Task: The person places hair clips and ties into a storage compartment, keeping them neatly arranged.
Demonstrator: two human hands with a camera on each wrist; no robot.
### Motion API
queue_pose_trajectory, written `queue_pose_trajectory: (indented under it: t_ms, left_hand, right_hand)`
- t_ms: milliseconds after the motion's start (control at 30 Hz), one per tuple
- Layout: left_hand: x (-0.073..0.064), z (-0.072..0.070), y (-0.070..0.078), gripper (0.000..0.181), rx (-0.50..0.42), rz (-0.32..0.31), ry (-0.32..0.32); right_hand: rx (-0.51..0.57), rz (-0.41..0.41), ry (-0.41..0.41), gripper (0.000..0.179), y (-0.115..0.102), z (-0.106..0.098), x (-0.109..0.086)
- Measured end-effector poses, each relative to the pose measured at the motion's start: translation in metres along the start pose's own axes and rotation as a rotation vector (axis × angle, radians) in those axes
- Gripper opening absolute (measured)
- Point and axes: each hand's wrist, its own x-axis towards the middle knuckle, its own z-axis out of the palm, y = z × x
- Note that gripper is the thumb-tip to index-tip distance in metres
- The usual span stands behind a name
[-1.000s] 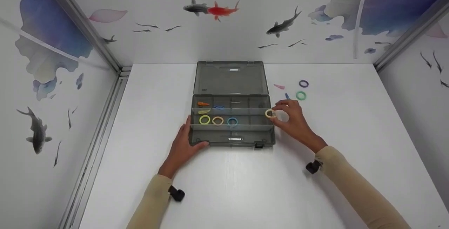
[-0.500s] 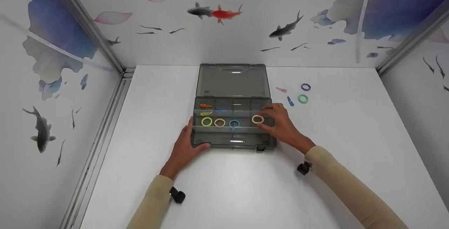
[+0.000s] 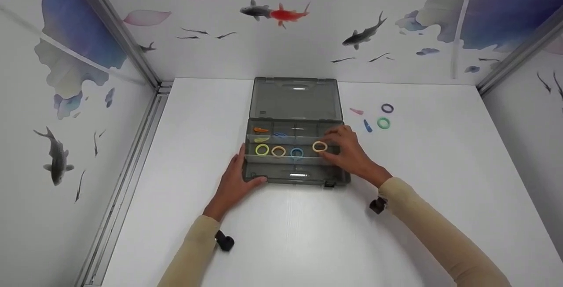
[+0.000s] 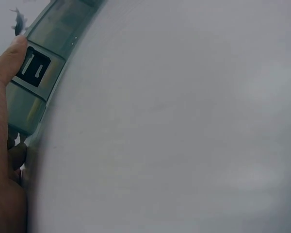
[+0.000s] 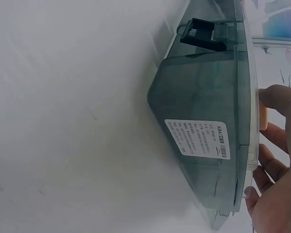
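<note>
I read the case (image 3: 272,172) as smooth, see-through plastic, glossy where light streaks its lid (image 3: 294,102), with a plastic latch (image 5: 203,35) and a smooth paper-like label (image 5: 200,139); the tabletop (image 3: 281,230) looks smooth with a soft sheen, the sleeves (image 3: 440,223) matt cloth, the rails (image 3: 115,27) dull metal

Case (image 5: 194,92), translucent grey-green, set on a pale desk (image 5: 72,121); seen side-on, turned on end in view. Latch (image 5: 203,35), black, on the case, upper part of view. Label (image 5: 199,138), white, printed lines and barcode, on the case's side. Right grip (image 5: 281,160), a bare hand by the rim (image 5: 252,97), pinching a pale orange piece (image 5: 263,116), mostly hidden.
</note>
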Motion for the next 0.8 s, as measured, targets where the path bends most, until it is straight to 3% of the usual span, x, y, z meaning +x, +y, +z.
queue_pose_trajectory:
  t_ms: [300,800]
  left_hand:
    - [0.003,-0.003,-0.001,0.127,0.02,0.063,0.015]
    - [0.001,0.0,-0.002,0.127,0.015,0.058,0.015]
  right_hand:
    - [-0.01,0.002,-0.029,0.035,-0.002,0.003,0.012]
    - [-0.015,0.102,-0.092,0.033,-0.003,0.01,0.017]
